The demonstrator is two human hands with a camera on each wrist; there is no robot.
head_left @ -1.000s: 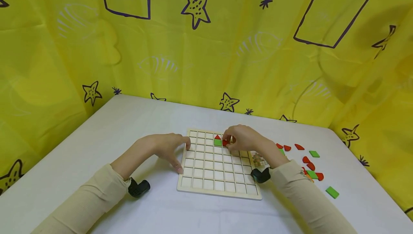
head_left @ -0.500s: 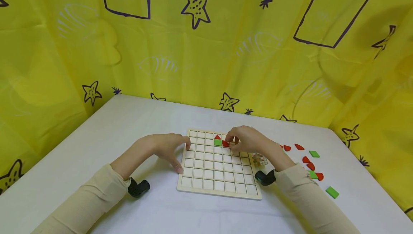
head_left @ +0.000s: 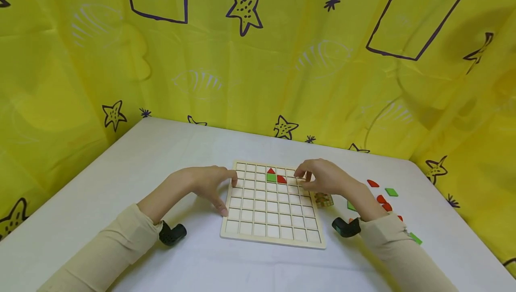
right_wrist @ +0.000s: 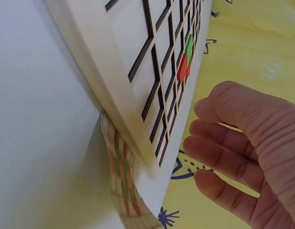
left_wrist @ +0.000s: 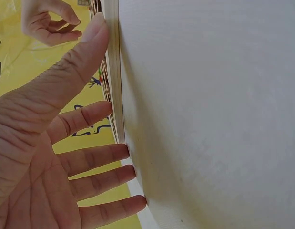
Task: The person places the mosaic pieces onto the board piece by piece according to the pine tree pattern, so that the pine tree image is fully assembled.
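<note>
On a white surface (head_left: 193, 267) a gridded board (head_left: 274, 240) is lying; the left hand (head_left: 206, 183) is touching its left edge, fingers extended. A card (head_left: 324, 199) is lying beside the right edge. The right hand (head_left: 326, 177) is hovering empty, loosely curled, above the far right. Far rows are holding a red quarter-circle (head_left: 281, 179), green square (head_left: 272, 178) and red triangle (head_left: 271, 171).

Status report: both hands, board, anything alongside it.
Left hand at grid board, left edge. Right hand empty, by far right corner. One green piece, two red pieces aboard. Card alongside, right.
</note>
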